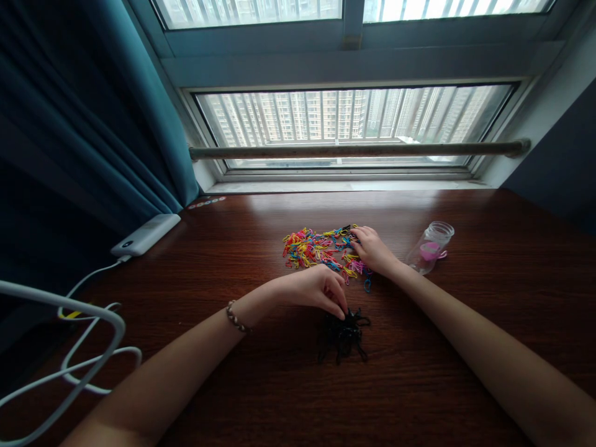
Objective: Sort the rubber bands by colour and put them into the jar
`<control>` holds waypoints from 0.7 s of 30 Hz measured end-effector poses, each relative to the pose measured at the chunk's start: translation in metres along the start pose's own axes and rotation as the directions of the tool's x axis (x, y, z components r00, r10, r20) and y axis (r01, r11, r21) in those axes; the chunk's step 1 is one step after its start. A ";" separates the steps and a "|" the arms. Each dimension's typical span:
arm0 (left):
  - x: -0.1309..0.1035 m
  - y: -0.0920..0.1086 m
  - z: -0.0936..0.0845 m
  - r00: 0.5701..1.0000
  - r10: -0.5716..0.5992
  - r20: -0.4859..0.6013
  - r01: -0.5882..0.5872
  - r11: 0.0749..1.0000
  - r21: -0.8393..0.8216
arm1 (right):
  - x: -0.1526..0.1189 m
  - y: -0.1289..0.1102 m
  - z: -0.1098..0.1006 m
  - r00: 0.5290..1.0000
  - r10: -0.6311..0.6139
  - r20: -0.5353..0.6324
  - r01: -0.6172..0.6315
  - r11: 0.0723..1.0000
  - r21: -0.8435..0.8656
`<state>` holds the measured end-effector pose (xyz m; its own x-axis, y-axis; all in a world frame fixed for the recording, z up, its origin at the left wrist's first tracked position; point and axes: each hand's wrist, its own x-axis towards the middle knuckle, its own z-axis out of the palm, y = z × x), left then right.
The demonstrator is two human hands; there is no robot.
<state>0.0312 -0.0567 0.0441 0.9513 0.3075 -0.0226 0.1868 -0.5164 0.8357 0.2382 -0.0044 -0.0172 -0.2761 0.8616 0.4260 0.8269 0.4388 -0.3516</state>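
A loose heap of small colourful bands or clips [307,248] lies on the brown table beyond my left hand. My left hand [326,290] reaches over a pile of black ones [344,338], its thumb and fingers pinched together at the pile's top edge; what is between the fingertips is too small to make out. My right hand [372,248] rests at the right edge of the colourful heap, fingers reaching onto it near a black piece. What its fingertips touch is partly hidden.
A clear jar [421,251] with a pink mark lies tilted behind my right forearm. At the left are a white power bank [146,236] and looped white cables [102,316]. A blue curtain [139,124] and a window with a rail [354,151] border the table [233,230].
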 end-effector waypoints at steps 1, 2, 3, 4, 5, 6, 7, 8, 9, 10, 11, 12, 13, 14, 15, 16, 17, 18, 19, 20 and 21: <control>0.000 0.001 0.001 1.000 0.025 0.009 -0.025 0.998 0.051 | -0.001 -0.001 0.001 0.999 -0.026 0.038 0.027 0.999 -0.039; 0.001 0.003 0.002 0.999 0.039 0.020 -0.040 0.996 0.080 | -0.002 -0.003 0.001 0.996 -0.047 0.075 0.052 0.996 -0.068; 0.001 0.003 0.003 0.998 0.041 0.037 -0.044 0.995 0.092 | -0.003 -0.006 0.001 0.992 -0.067 0.108 0.076 0.994 -0.083; 0.001 0.003 0.003 0.998 0.032 0.052 -0.036 0.995 0.089 | -0.003 -0.010 0.000 0.987 -0.090 0.135 0.102 0.991 -0.086; 0.000 0.003 0.002 0.998 0.015 0.063 -0.019 0.997 0.075 | -0.004 -0.014 -0.002 0.980 -0.120 0.159 0.134 0.988 -0.079; 0.000 0.003 0.001 0.998 -0.007 0.065 0.004 0.998 0.057 | -0.005 -0.019 -0.003 0.972 -0.153 0.176 0.167 0.984 -0.068; -0.001 0.003 0.000 0.998 -0.028 0.056 0.026 0.999 0.039 | -0.007 -0.025 -0.004 0.964 -0.186 0.191 0.200 0.978 -0.056; -0.002 0.001 -0.002 0.999 -0.042 0.034 0.041 0.999 0.027 | -0.008 -0.030 -0.005 0.954 -0.220 0.206 0.234 0.971 -0.044; -0.003 0.000 -0.004 0.999 -0.046 -0.013 0.046 0.999 0.025 | -0.010 -0.036 -0.006 0.941 -0.255 0.221 0.268 0.963 -0.030; -0.003 -0.002 -0.007 0.994 -0.043 -0.096 0.047 0.998 0.036 | -0.011 -0.041 -0.006 0.927 -0.292 0.235 0.303 0.953 -0.015; -0.004 -0.005 -0.010 0.976 -0.038 -0.213 0.052 0.997 0.058 | -0.013 -0.046 -0.005 0.912 -0.329 0.245 0.338 0.941 0.003; -0.005 -0.008 -0.013 0.935 -0.030 -0.353 0.064 0.994 0.084 | -0.014 -0.050 -0.005 0.897 -0.365 0.249 0.371 0.928 0.024; -0.005 -0.011 -0.015 0.871 -0.018 -0.492 0.082 0.991 0.108 | -0.015 -0.054 -0.005 0.883 -0.400 0.245 0.402 0.915 0.047; -0.005 -0.015 -0.018 0.794 -0.004 -0.608 0.105 0.986 0.131 | -0.016 -0.057 -0.005 0.871 -0.431 0.234 0.427 0.902 0.071; -0.005 -0.020 -0.019 0.727 0.014 -0.686 0.129 0.979 0.156 | -0.017 -0.059 -0.005 0.863 -0.456 0.219 0.446 0.890 0.098; -0.005 -0.025 -0.021 0.686 0.037 -0.726 0.145 0.971 0.187 | -0.017 -0.062 -0.006 0.855 -0.477 0.201 0.460 0.879 0.126; -0.004 -0.030 -0.021 0.673 0.067 -0.737 0.153 0.962 0.227 | -0.017 -0.063 -0.007 0.849 -0.495 0.184 0.471 0.868 0.158; -0.004 -0.036 -0.022 0.680 0.096 -0.727 0.157 0.949 0.272 | -0.017 -0.064 -0.009 0.844 -0.509 0.168 0.478 0.857 0.193; -0.004 -0.041 -0.021 0.704 0.121 -0.700 0.157 0.935 0.319 | -0.016 -0.064 -0.011 0.843 -0.517 0.150 0.479 0.847 0.230; -0.004 -0.047 -0.021 0.732 0.142 -0.666 0.156 0.917 0.367 | -0.015 -0.063 -0.013 0.852 -0.508 0.125 0.464 0.845 0.266; -0.004 -0.052 -0.021 0.758 0.156 -0.633 0.158 0.898 0.411 | -0.014 -0.060 -0.015 0.877 -0.472 0.091 0.430 0.854 0.294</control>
<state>0.0129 -0.0146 0.0124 0.5954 0.6583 0.4605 0.4189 -0.7435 0.5212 0.1995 -0.0467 0.0105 -0.6773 0.5712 0.4637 0.4437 0.8198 -0.3619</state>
